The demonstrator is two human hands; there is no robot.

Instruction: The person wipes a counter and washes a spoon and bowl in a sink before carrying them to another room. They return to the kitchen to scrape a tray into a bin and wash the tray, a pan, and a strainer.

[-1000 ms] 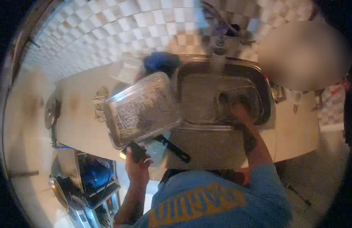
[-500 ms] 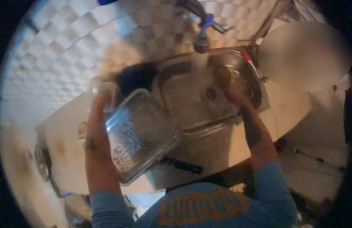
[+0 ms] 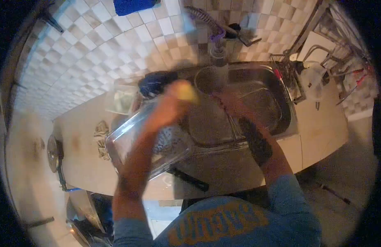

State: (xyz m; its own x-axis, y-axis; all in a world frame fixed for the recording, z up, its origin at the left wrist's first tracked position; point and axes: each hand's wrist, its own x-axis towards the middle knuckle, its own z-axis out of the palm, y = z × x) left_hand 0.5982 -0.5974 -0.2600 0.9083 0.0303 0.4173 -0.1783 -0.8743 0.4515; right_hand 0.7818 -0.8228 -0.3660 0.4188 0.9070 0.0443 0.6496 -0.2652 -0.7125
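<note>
My left hand (image 3: 172, 110) is closed on a yellow sponge (image 3: 187, 91), blurred by motion, above the left edge of the metal sink (image 3: 256, 107). My right hand (image 3: 231, 103) is over the basin below the faucet (image 3: 218, 50). Its blurred fingers are wrapped round what looks like a metal utensil with a round head (image 3: 203, 79), its thin handle trailing toward the front of the sink. Under my left forearm, a clear rectangular glass dish (image 3: 120, 144) with droplets on it lies tilted, close to the sink's left rim.
A black handle (image 3: 189, 180) protrudes below the dish. Behind it sit a dark blue bundle (image 3: 155, 84) and a pale container (image 3: 122, 100). A crumpled cloth (image 3: 101, 133) and a lidded pan (image 3: 54, 154) are farther left. A wire rack (image 3: 289, 76) stands right of the sink.
My left hand has come from the pale container to the sink's edge, now with the yellow sponge. My right hand has moved left with the round-headed utensil, under the faucet.
</note>
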